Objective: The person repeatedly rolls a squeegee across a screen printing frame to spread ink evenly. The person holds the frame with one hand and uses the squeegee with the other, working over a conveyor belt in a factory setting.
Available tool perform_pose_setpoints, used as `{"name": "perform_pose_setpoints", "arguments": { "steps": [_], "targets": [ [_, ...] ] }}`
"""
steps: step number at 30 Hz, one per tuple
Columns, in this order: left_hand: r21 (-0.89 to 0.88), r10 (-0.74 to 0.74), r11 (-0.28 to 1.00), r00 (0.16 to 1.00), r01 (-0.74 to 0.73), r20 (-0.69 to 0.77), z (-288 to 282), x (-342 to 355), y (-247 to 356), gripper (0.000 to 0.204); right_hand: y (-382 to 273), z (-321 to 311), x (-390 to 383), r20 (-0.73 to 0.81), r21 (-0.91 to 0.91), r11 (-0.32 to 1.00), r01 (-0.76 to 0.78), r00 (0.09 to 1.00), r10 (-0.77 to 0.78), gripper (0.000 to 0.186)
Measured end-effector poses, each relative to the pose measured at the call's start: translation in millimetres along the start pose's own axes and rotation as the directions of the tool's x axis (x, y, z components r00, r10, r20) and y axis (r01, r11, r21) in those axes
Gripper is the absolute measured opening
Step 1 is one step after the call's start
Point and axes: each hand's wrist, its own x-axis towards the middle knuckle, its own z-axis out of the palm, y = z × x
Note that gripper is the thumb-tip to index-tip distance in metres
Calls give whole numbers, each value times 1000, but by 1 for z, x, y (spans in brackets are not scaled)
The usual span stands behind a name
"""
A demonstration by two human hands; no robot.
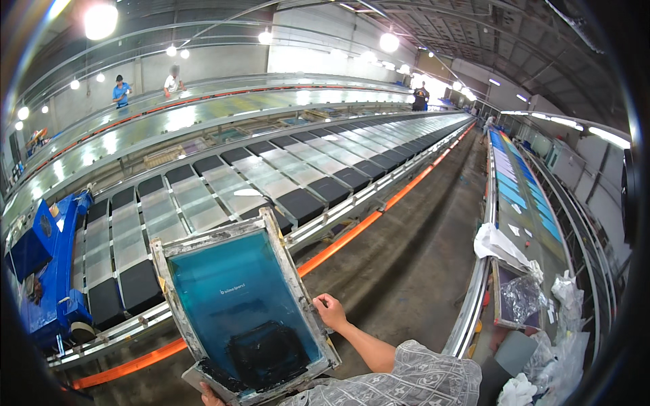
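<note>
A screen printing frame [295,269] tilts up in front of me. Its worn, ink-spattered rails surround a teal mesh [223,271] with a small pale print area. Black ink [267,355] is smeared thickly over the mesh's lower part. My right hand [330,311] is closed at the right rail, fingers curled against its edge. At the lower left corner, my left hand [211,394] grips the frame; only some fingers show, the rest being cut off by the picture's edge. The frame's upper end overlaps the long printing table [223,181] behind it.
Dark fabric pieces [301,205] lie in rows along the table, beside an orange rail [379,220]. Blue machinery [51,260] stands left. Across the aisle [413,271], another table holds blue pieces [514,193], crumpled plastic [562,338] and a framed screen [518,298]. Several people stand far off.
</note>
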Motion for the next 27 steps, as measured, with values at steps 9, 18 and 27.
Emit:
{"name": "perform_pose_setpoints", "arguments": {
  "steps": [9,18,27],
  "targets": [
    [37,27,999,999,-27,22,1,-4,0,64,6,-17,-12,-52,33,999,7,999,-5,28],
    [-2,18,1000,998,-18,57,15,-19,9,59,12,-26,-18,-61,28,1000,-1,998,2,28],
    [-1,-10,1000,1000,10,30,7,-12,5,56,19,-25,-19,-60,109,993,-41,997,47,25]
  ]
}}
